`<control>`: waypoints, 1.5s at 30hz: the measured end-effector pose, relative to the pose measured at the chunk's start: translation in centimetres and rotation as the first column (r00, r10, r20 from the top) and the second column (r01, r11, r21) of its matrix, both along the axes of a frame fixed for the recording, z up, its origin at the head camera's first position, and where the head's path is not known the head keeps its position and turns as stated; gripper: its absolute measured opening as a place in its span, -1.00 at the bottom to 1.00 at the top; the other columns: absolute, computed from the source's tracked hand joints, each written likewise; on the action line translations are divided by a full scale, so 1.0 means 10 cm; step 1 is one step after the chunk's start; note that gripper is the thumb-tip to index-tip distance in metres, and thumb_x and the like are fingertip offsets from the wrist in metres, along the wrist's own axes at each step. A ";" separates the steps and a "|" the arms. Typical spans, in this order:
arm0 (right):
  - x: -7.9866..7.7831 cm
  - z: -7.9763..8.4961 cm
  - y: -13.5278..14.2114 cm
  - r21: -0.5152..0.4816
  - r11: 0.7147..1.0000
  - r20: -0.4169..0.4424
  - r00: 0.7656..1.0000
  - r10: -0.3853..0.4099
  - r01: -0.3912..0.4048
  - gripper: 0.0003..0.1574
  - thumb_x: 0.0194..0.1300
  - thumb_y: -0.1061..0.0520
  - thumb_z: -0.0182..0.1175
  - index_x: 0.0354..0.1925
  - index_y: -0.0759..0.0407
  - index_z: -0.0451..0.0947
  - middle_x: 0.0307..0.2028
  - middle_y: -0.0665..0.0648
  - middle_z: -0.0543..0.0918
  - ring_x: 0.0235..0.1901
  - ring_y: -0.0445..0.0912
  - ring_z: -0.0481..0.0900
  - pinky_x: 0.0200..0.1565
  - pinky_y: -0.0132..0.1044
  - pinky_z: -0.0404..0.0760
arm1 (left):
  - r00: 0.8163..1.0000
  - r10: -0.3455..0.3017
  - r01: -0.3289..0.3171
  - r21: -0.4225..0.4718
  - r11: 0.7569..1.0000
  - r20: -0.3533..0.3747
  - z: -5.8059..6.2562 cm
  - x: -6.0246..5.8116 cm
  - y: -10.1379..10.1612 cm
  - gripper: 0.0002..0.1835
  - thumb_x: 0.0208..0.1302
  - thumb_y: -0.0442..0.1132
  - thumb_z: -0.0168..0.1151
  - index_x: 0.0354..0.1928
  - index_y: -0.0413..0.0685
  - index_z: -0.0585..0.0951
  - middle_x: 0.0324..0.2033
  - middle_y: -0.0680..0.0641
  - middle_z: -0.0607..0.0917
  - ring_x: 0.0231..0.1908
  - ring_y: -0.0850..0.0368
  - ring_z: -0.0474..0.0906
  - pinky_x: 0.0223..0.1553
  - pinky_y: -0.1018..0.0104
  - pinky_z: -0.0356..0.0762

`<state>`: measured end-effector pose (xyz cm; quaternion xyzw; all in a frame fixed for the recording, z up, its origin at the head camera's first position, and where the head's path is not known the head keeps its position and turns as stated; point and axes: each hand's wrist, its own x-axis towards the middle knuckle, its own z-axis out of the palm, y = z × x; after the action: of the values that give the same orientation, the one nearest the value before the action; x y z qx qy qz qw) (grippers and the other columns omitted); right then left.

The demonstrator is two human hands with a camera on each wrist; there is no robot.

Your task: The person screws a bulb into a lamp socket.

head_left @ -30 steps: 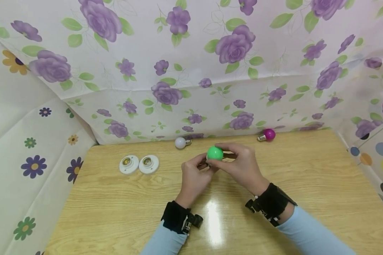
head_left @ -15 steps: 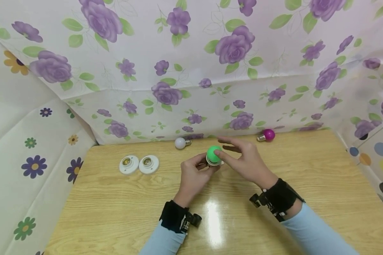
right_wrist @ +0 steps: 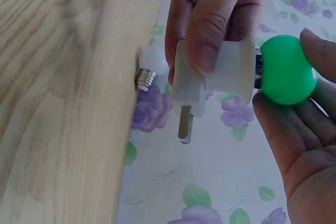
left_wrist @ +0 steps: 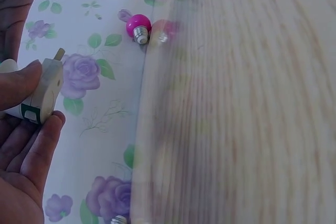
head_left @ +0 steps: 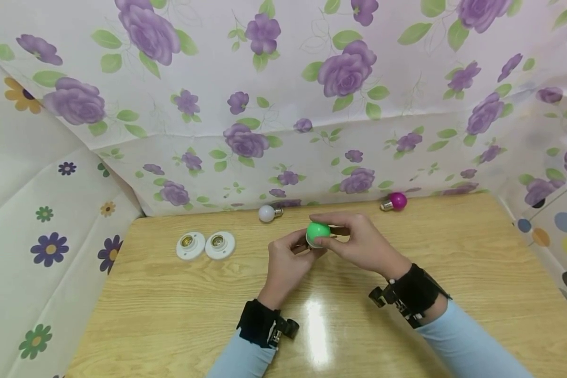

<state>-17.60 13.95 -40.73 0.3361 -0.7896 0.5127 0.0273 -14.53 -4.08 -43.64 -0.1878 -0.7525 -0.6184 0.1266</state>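
Note:
My left hand [head_left: 287, 266] grips a white plug-in lamp socket [right_wrist: 227, 73]. Its flat metal prong [right_wrist: 185, 124] sticks out, plain in the right wrist view. At the socket's mouth sits a green light bulb [head_left: 318, 232], a narrow dark gap showing between the bulb's round part and the rim. The right hand [head_left: 366, 245] pinches the green globe between thumb and fingers. Both hands are above the wooden table. In the left wrist view, my left thumb and fingers hold the socket's body [left_wrist: 44, 95], and the green bulb is out of sight.
Two round white lamp holders [head_left: 191, 245] lie side by side at the table's left. A white bulb [head_left: 267, 212] and a magenta bulb [head_left: 398, 201] lie along the back edge, near the flowered cloth [head_left: 283, 105]. Light glares off the wooden table [head_left: 179, 325].
Half a second ago my right fingers were spread off the green bulb with the thumb still against it; now they are round it again. My left hand has stayed in place with the socket.

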 end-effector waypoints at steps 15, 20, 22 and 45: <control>0.22 0.09 -0.21 -0.205 0.953 -0.112 0.962 -0.250 0.224 -0.52 -0.06 0.25 0.42 -0.08 0.27 0.59 -0.15 0.13 0.63 -0.15 -0.04 0.59 -0.23 -0.16 0.58 | 0.989 0.112 -0.115 -0.024 0.993 -0.097 -0.38 -0.15 0.04 -0.68 0.08 -0.09 0.36 -0.09 0.10 0.64 -0.25 0.17 0.66 -0.26 0.31 0.59 -0.27 0.35 0.55; 0.26 0.09 -0.27 -0.231 0.931 -0.215 0.919 -0.331 0.282 -0.45 -0.14 0.25 0.46 -0.09 0.33 0.57 -0.19 0.22 0.63 -0.17 0.00 0.59 -0.28 -0.14 0.60 | 0.988 0.117 -0.120 -0.024 0.993 -0.098 -0.40 -0.15 0.02 -0.69 0.11 -0.06 0.33 -0.08 0.10 0.64 -0.26 0.17 0.66 -0.23 0.31 0.58 -0.25 0.34 0.54; 0.26 0.09 -0.27 -0.224 0.935 -0.220 0.921 -0.323 0.274 -0.39 -0.15 0.25 0.47 -0.05 0.33 0.54 -0.15 0.23 0.62 -0.14 0.02 0.58 -0.26 -0.13 0.59 | 0.990 0.110 -0.112 -0.024 0.993 -0.085 -0.40 -0.16 0.01 -0.70 0.11 -0.08 0.33 -0.08 0.10 0.64 -0.26 0.16 0.66 -0.21 0.30 0.58 -0.23 0.35 0.54; 0.05 -0.07 -0.01 -0.036 0.998 -0.097 0.994 -0.050 0.046 -0.48 0.18 0.08 0.28 0.13 -0.03 0.50 0.07 -0.01 0.54 -0.01 -0.16 0.51 -0.05 -0.19 0.50 | 0.999 0.017 -0.018 -0.011 1.000 -0.051 -0.06 -0.01 -0.02 -0.70 0.09 -0.25 0.35 -0.09 -0.06 0.64 -0.23 -0.01 0.66 -0.22 0.11 0.60 -0.21 0.14 0.55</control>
<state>-17.11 13.87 -41.39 0.3414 -0.7862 0.5082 0.0841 -14.65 -4.25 -44.20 -0.1976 -0.7542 -0.6080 0.1499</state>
